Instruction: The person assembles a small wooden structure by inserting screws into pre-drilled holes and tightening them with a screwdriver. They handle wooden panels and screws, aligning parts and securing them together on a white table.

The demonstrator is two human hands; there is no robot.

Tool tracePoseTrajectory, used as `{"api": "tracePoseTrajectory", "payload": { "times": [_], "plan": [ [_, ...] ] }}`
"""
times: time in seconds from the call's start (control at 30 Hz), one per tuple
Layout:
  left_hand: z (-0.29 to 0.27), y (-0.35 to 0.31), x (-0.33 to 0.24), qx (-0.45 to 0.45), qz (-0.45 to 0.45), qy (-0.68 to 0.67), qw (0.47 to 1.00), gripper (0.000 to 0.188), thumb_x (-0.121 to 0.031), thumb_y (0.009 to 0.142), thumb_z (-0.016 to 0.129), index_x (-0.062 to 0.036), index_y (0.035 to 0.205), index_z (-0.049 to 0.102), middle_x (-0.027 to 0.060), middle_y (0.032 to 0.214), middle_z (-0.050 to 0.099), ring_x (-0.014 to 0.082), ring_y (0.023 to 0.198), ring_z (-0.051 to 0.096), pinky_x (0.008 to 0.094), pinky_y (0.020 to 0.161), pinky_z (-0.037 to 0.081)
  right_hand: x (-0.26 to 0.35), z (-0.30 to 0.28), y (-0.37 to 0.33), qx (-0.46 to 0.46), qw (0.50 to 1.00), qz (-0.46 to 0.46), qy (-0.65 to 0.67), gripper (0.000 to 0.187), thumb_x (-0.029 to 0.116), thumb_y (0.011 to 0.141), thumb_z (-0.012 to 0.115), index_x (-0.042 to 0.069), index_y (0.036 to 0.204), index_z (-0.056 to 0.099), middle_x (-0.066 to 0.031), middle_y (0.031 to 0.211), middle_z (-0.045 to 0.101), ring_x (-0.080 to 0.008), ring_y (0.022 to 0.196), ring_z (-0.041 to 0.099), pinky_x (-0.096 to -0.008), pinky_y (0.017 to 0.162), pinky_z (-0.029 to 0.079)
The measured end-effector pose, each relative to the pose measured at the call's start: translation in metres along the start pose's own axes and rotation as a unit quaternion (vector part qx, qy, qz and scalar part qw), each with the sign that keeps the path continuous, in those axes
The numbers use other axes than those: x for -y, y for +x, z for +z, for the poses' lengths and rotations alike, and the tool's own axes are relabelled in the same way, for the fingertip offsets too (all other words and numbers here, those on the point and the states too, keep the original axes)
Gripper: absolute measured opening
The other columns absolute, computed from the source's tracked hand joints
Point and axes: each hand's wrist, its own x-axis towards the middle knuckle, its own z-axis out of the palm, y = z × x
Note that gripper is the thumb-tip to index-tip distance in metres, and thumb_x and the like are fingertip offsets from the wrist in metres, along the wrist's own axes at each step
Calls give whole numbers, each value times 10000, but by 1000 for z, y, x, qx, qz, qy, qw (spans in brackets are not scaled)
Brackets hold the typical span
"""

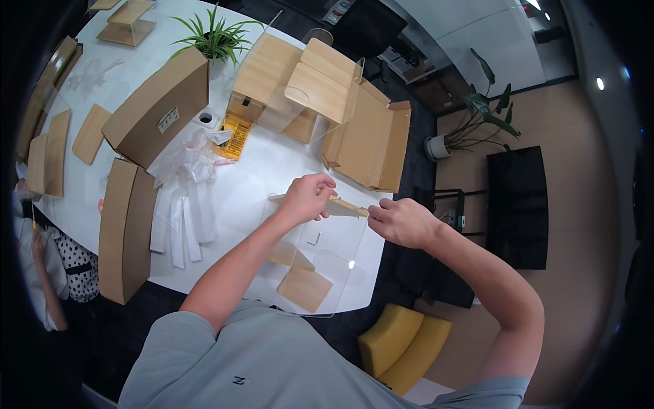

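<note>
Above the white table, my left hand (310,198) is closed around a light wooden board (346,205), which I see nearly edge-on. At the board's right end my right hand (403,221) pinches something small, perhaps metal, that its fingers mostly cover. A clear plastic panel (344,262) stands or lies beneath my hands; its exact tilt is hard to tell. Below my left hand, an L-shaped hex key (314,238) shows on or through that panel. A square of light wood (305,289) is near the table's front edge, close to my body.
An assembled wood-and-clear-plastic shelf (269,68) stands at the back beside an open cardboard box (368,136). Left are a yellow tool case (235,136), plastic wrapping (194,170), upright cardboard (126,228) and a potted plant (214,41). Another person's arm (48,273) is far left; a yellow seat (402,344) front right.
</note>
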Motion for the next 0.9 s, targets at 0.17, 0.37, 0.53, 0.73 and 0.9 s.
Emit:
{"api": "tracePoseTrajectory", "payload": {
  "times": [0.17, 0.37, 0.53, 0.73, 0.9],
  "plan": [
    [0, -2, -3, -1, 3, 1, 1000, 293, -119, 1002, 501, 50, 1204, 630, 125, 1093, 751, 149, 632, 719, 272, 520, 573, -1, 17, 5, -56, 946, 216, 234, 98, 10, 830, 685, 10, 920, 724, -91, 910, 707, -231, 793, 689, -374, 679, 585],
    [0, -2, 3, 9, -7, -2, 1000, 289, -118, 1001, 498, 47, 1197, 633, 126, 1091, 750, 150, 636, 721, 271, 518, 568, -9, 13, 20, 5, 608, 521, 599, 140, -6, 859, 706, -44, 985, 751, -157, 912, 760, -211, 816, 724, -342, 744, 571],
    [0, -3, 2, 6, -5, -10, 1000, 291, -118, 1000, 497, 43, 1200, 634, 126, 1090, 751, 150, 639, 722, 272, 526, 572, -1, 15, 17, -77, 874, 310, 367, 132, 21, 840, 701, -11, 961, 740, -129, 937, 738, -267, 806, 714, -384, 751, 582],
    [-1, -5, -3, 7, -6, -7, 1000, 293, -116, 1002, 494, 42, 1205, 635, 125, 1094, 752, 150, 644, 724, 270, 532, 575, 3, 4, -3, -10, 998, 40, 54, 147, 62, 787, 688, 16, 927, 680, -80, 1040, 649, -244, 862, 683, -366, 664, 596],
    [0, -3, 0, 11, -1, -8, 1000, 296, -117, 1004, 494, 45, 1208, 634, 125, 1093, 753, 149, 640, 723, 270, 526, 573, 1, 14, -9, -79, 992, -61, -74, 150, 114, 779, 685, 23, 898, 673, -71, 1034, 666, -202, 798, 648, -322, 605, 585]
  ]
}}
